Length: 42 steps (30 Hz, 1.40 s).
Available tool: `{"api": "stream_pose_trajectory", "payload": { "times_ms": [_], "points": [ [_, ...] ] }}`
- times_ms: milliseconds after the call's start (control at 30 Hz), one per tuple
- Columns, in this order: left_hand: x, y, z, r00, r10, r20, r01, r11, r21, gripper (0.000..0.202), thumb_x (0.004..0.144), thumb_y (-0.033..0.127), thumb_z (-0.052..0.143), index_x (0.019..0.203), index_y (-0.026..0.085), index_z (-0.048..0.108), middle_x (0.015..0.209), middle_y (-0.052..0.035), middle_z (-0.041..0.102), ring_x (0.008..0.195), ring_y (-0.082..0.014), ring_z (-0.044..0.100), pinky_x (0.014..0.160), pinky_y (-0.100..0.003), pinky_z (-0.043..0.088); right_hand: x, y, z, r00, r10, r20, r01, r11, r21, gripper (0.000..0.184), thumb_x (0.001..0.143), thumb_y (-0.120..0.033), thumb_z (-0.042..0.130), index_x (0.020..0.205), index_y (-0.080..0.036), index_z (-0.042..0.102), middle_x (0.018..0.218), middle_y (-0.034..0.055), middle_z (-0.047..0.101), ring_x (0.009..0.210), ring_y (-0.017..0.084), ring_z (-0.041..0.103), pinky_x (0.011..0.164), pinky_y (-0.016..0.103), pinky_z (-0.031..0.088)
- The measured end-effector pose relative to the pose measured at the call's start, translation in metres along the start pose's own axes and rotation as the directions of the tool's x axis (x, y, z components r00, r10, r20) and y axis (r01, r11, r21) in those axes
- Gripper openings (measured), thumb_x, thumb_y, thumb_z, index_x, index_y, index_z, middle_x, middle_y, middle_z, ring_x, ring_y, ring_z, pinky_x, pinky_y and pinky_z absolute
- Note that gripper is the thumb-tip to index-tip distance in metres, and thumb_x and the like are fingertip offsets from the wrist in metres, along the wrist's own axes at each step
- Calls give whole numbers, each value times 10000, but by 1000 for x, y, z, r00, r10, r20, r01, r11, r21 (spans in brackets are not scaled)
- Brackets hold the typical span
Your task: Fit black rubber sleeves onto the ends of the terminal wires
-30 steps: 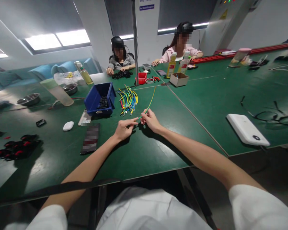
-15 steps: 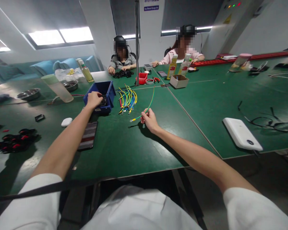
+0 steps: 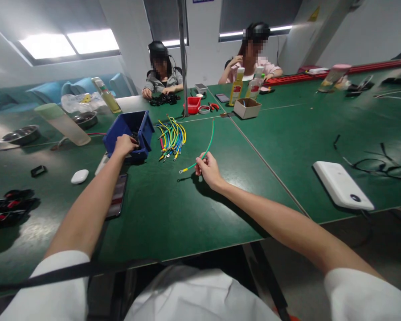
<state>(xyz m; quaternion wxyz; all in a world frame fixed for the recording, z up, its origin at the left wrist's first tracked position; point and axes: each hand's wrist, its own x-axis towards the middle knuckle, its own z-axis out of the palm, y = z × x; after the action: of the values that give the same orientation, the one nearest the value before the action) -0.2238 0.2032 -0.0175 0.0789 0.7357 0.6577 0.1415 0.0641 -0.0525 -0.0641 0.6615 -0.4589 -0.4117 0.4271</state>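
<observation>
My right hand (image 3: 207, 169) pinches a green wire (image 3: 210, 141) above the table. The wire's near end carries a yellow sleeve and a ring terminal, and its far end curves up and away. My left hand (image 3: 125, 145) reaches into a blue bin (image 3: 125, 122) holding small dark parts (image 3: 136, 139). Its fingers are bent down among those parts, and their tips are hidden. Between the two hands lies a pile of yellow, green and blue wires (image 3: 172, 138) with ring terminals.
A phone (image 3: 118, 196) lies under my left forearm, with a white case (image 3: 79, 176) beside it. Black-and-red parts (image 3: 11, 205) sit at the left. A white power bank (image 3: 342, 185) and glasses (image 3: 374, 165) lie right. A metal pole (image 3: 183, 58) stands behind the wires. Two people sit opposite.
The view has turned slightly right and down. My left hand still works inside the blue bin, its fingers shifted a little. My right hand keeps the green wire in nearly the same place.
</observation>
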Motion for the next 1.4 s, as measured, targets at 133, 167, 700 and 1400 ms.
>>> {"api": "stream_pose_trajectory", "payload": {
  "times_ms": [133, 167, 700, 1400],
  "points": [
    [-5, 2, -1, 999, -15, -43, 14, 999, -36, 247, 652, 200, 794, 883, 126, 744, 849, -102, 743, 909, -265, 679, 858, -347, 511, 0, 1, 0, 1000, 15, -5, -15, 1000, 6, 227, 807, -378, 592, 871, -233, 430, 539, -98, 534, 397, 73, 489, 401, 183, 399],
    [-8, 4, -2, 997, -24, -68, 21, 998, -52, 255, 645, 201, 797, 884, 128, 743, 847, -98, 741, 901, -260, 676, 856, -343, 507, 0, 1, 0, 1000, 18, -7, -18, 1000, 8, 227, 807, -379, 592, 872, -233, 430, 540, -99, 532, 399, 72, 488, 402, 181, 398],
    [-115, 51, -26, 751, -69, -656, -269, 876, -400, 156, 842, 241, 615, 960, 152, 667, 931, -70, 678, 861, -195, 620, 823, -316, 475, 1, 4, -3, 999, -5, 33, 8, 997, -76, 234, 854, -422, 541, 887, -243, 393, 575, -88, 568, 419, 85, 536, 418, 193, 411],
    [-215, 100, 53, 982, 73, -174, -183, 595, -783, 192, 743, 335, 740, 886, 211, 708, 845, -42, 717, 753, -181, 668, 628, -290, 520, -4, -3, 2, 1000, 11, -7, -11, 996, -94, 280, 882, -438, 531, 962, -263, 328, 609, -75, 626, 479, 117, 609, 483, 238, 476]
  ]
}}
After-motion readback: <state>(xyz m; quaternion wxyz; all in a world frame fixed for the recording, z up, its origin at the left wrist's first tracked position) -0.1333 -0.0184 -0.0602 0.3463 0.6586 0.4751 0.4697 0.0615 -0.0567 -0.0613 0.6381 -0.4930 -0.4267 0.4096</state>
